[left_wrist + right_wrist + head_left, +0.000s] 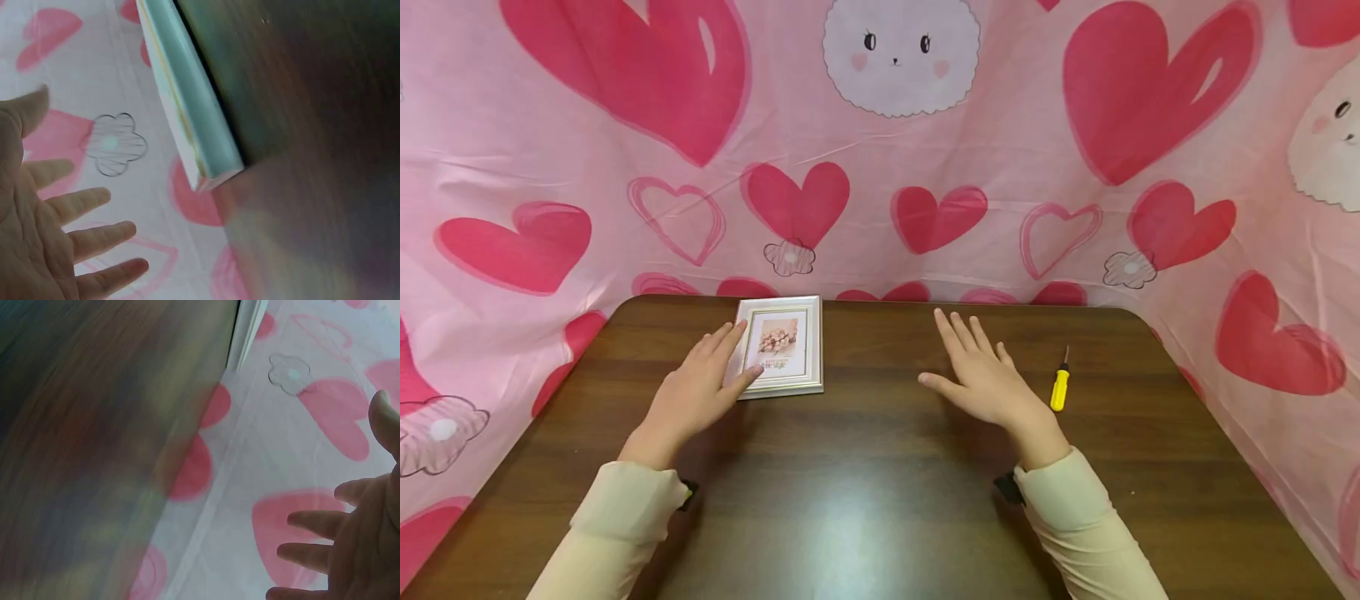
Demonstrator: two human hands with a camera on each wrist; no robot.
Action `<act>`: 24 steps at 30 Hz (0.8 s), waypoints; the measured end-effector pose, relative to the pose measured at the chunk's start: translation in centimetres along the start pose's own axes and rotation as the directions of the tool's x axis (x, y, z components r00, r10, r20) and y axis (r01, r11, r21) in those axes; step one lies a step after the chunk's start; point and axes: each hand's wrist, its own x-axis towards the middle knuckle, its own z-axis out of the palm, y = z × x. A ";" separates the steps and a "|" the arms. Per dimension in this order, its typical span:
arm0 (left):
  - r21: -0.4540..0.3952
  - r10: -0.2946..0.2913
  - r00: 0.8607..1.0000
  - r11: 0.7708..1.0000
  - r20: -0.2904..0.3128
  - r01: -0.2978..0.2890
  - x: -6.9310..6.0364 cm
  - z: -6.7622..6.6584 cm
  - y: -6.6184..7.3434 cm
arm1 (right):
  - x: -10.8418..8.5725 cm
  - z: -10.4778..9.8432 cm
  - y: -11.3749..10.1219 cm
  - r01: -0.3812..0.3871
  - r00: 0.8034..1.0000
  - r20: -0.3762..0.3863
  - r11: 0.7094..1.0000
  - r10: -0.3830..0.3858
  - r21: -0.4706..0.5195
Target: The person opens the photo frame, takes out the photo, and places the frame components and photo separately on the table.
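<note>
A silver-white picture frame (815, 350) with a flower print lies on the table toward its back left; its edge (206, 119) also shows in the left wrist view. Over the frame's left side, in the head view, my left hand (696, 392) is spread with straight fingers, a gap between hand and frame in the left wrist view. My right hand (985, 379) hovers above the table, fingers extended, holding nothing. Just right of it lies a screwdriver (1060, 388) with a yellow handle, its tip pointing to the back.
The dark brown wooden table (865, 467) has rounded back corners. Behind it and along both sides hangs a pink cloth (865, 150) printed with hearts and white faces. Dark straps with small devices sit under both sleeve cuffs.
</note>
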 end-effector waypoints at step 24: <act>-0.097 -0.337 0.924 0.929 0.179 0.357 3.6 0.6 -2.3 | 9.1 5.3 -7.5 0.051 0.996 0.060 0.990 -0.059 0.128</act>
